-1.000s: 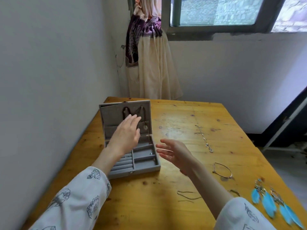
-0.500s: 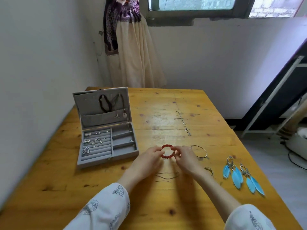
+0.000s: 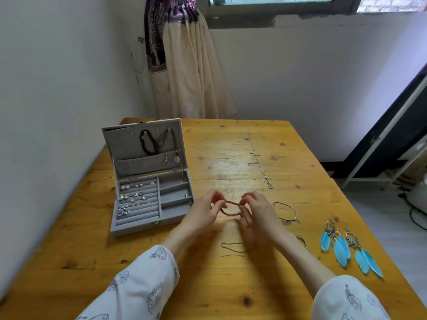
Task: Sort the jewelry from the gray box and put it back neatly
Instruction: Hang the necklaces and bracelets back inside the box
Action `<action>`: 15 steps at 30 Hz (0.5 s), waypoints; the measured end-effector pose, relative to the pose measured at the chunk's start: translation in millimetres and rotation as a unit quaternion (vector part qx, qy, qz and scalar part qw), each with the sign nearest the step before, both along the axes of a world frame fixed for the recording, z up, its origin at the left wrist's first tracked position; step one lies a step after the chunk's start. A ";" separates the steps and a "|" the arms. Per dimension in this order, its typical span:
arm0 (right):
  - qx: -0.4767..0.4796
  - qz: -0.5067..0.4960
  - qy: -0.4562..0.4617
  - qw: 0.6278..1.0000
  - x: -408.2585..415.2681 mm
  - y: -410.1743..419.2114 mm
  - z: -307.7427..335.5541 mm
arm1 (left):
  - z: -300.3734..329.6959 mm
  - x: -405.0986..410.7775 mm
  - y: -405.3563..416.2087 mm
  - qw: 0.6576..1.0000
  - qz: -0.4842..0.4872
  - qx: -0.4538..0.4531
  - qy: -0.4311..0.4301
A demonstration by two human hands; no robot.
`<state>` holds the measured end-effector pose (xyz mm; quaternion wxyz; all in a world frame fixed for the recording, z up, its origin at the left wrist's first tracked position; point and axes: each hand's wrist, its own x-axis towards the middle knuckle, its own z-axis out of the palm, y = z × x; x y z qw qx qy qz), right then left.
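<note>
On wooden table [image 3: 231, 144], gray box [image 3: 147, 181] near wall [image 3: 57, 77].

One gray box [image 3: 147, 181] is seen open on the wooden table [image 3: 231, 285]. To the right of the box, one red bead bracelet [image 3: 231, 207] is held between two hands. Further right of the box, one thin bangle [image 3: 286, 211], one silver chain necklace [image 3: 261, 169] and two blue feather earrings [image 3: 346, 248] are counted. Several small earrings are seen inside the box; their number cannot be told.
</note>
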<state>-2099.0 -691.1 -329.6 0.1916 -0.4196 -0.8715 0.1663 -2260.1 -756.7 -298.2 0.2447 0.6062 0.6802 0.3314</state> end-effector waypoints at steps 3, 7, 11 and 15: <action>-0.217 -0.051 0.207 0.953 -28.7 0.0 19.7 | 16.4 -18.5 1.2 0.991 0.067 0.015 -0.118; -0.433 -0.045 0.308 0.846 -68.3 0.8 39.1 | 31.8 -55.9 0.1 0.963 0.133 0.005 -0.233; -0.491 -0.018 0.299 0.818 -112.1 8.8 47.5 | 30.9 -101.9 -2.3 0.962 0.181 0.010 -0.206; -0.414 -0.019 0.265 0.871 -159.2 23.9 48.7 | 19.8 -139.8 3.1 0.970 0.241 0.015 -0.027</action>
